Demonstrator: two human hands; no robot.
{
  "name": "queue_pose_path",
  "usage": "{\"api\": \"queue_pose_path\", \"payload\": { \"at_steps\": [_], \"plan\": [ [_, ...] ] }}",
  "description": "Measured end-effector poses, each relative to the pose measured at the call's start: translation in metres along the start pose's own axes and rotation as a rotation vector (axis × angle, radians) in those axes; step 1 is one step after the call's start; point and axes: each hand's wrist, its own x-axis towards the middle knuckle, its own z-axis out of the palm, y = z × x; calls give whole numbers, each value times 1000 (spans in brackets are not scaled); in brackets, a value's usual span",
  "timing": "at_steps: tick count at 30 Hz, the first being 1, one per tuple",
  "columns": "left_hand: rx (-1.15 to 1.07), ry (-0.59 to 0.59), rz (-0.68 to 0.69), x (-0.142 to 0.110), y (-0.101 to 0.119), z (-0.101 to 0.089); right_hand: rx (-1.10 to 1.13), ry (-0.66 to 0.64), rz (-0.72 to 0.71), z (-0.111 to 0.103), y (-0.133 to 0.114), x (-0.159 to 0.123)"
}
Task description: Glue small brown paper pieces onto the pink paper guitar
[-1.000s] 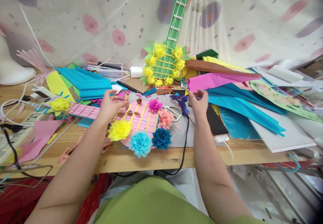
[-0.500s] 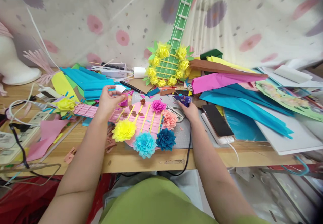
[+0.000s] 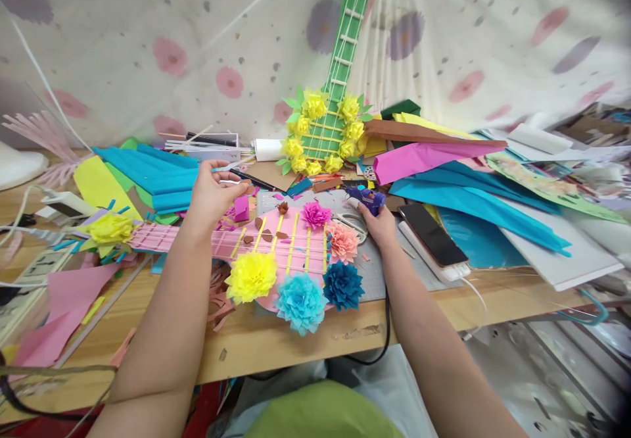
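Right hand [image 3: 378, 224] on the purple glue gun [image 3: 367, 198], by the scissors [image 3: 353, 226] on the cutting mat [image 3: 379, 273]. Left hand [image 3: 214, 194] raised near the pink paper guitar [image 3: 276, 244], fingers curled. Guitar lies flat, neck pointing left, yellow, light blue, dark blue, salmon and magenta paper flowers round its body. Green guitar [image 3: 323, 132] stands upright behind, leaning slightly right. Phone [image 3: 432, 234] on a white power bank [image 3: 434, 260], right of the mat

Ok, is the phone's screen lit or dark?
Dark: the phone lies face up, its screen plain black, with no icons or glow showing.
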Motion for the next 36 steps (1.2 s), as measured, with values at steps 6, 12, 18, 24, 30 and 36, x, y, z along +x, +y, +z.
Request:
{"api": "queue_pose_path", "payload": {
  "at_steps": [6, 12, 18, 24, 30, 36],
  "plan": [
    [120, -113, 2, -9, -4, 11, 246, 104, -44, -4, 2, 2],
    [215, -166, 31, -7, -12, 16, 431, -149, -222, -36, -64, 4],
    [287, -147, 31, -2, -20, 17, 220, -677, -463, -39, -132, -2],
    [254, -141, 55, 0, -29, 19, 198, -708, -633, -9, -133, -4],
    [239, -167, 34, -4, -28, 24, 201, -756, -639, -6, -124, -3],
    [264, -189, 51, -4, -30, 26, 164, -748, -631, 0, -122, -3]
  ]
}}
